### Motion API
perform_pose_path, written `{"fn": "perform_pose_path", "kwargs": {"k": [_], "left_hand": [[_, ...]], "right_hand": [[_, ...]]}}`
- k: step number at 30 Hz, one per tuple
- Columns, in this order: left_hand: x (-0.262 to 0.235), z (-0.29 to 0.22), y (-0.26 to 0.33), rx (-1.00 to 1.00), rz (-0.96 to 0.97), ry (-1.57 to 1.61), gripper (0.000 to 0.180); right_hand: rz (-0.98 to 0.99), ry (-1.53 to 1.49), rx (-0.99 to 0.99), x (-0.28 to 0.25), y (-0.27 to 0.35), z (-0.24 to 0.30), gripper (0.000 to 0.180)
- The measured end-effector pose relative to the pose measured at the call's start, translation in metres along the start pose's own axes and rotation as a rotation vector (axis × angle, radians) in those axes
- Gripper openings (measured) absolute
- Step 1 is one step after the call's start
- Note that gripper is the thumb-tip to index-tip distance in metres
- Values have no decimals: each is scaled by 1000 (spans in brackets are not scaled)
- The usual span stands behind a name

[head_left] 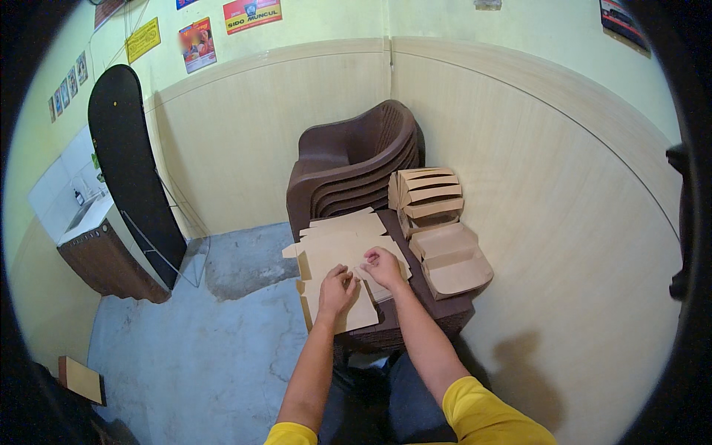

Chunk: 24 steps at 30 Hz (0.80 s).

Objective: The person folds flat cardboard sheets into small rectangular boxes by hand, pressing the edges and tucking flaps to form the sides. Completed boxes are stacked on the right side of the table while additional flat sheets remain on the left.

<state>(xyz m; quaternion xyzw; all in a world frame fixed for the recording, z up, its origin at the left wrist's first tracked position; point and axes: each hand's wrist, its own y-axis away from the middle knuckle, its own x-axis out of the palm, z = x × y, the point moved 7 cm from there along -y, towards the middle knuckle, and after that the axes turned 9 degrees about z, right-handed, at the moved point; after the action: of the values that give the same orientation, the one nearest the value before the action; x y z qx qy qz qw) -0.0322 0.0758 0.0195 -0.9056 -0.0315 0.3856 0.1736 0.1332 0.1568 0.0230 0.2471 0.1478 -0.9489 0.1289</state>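
Observation:
A flat, unfolded brown cardboard box blank [341,245] with cut flaps and tabs lies in front of me on a dark brown stack of plastic furniture [430,308]. Over its near part, my left hand [338,290] rests with bent fingers slightly apart. My right hand [382,268] is close beside it, fingers curled together near the middle of the cardboard. Whatever the right fingertips may pinch is too small to make out. Other cardboard edges show beneath the blank on its right side.
Folded cardboard boxes [430,196] stand at the back right, with an open cardboard box [451,259] nearer me. Stacked brown plastic chairs [356,159] fill the corner behind. A black ironing board [122,148] leans at left beside a sink cabinet [111,256]. Wood-panelled wall borders the right.

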Motion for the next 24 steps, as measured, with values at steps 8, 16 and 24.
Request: {"fn": "perform_pose_path", "kwargs": {"k": [8,16,24], "left_hand": [[4,5,0,46,-27,-2,23],[0,-4,-3,-27,58,-52,27],[13,2,0,31,21,-256,46]], "right_hand": [[50,286,46,5,6,11,31],[-153,439,235,17,-9,11,42],[-66,395,510,20,-17,32,58]]}}
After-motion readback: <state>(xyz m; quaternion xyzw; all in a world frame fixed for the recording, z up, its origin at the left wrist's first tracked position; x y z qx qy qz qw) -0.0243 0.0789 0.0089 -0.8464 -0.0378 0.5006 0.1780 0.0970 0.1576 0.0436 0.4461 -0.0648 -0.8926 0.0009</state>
